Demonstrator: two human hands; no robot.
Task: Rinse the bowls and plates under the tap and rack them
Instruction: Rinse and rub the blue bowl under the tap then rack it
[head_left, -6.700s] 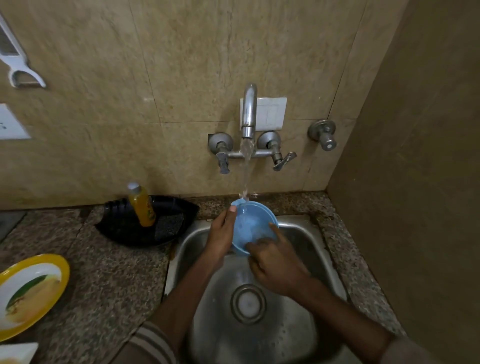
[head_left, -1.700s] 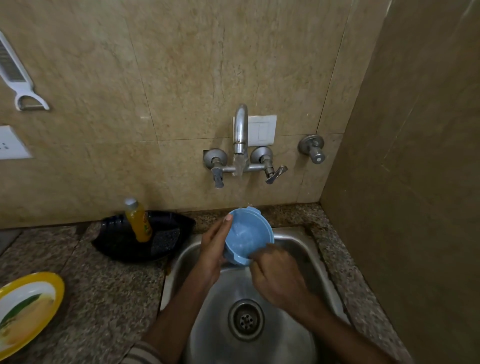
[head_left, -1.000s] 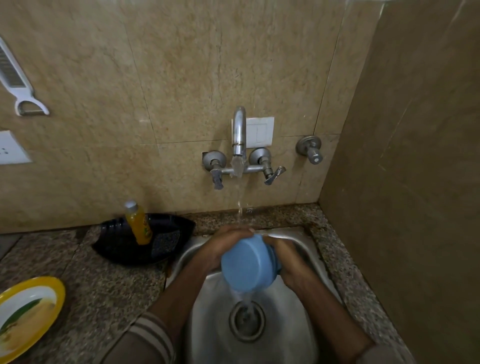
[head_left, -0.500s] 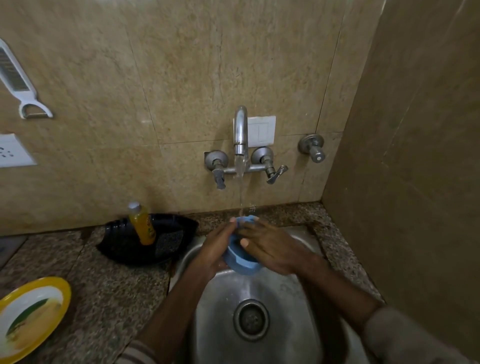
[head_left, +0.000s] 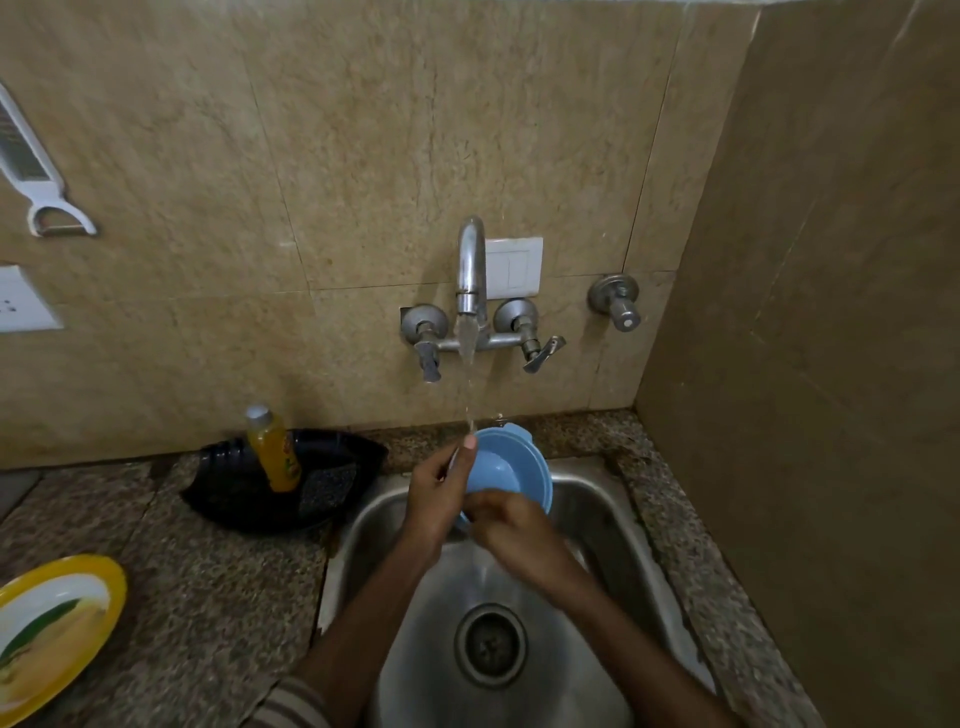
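Left hand (head_left: 438, 496) and right hand (head_left: 517, 527) grasp the blue bowl (head_left: 511, 467) under the tap (head_left: 470, 270). Granite table (head_left: 218, 587) frames the sink (head_left: 592, 509); yellow plate (head_left: 52, 634) at eight o'clock.

The light blue bowl (head_left: 506, 470) (plastic, with a small tab handle on its far rim) is held tilted over the far part of the sink (head_left: 597, 519), its hollow facing near and up. The left hand (head_left: 436, 493) grips its left rim and the right hand (head_left: 519, 530) its near edge. A thin stream from the tap (head_left: 470, 270) lands at its far-left rim. A yellow-rimmed plate (head_left: 52, 629) lies flat on the counter (head_left: 208, 597), well apart at the near left.
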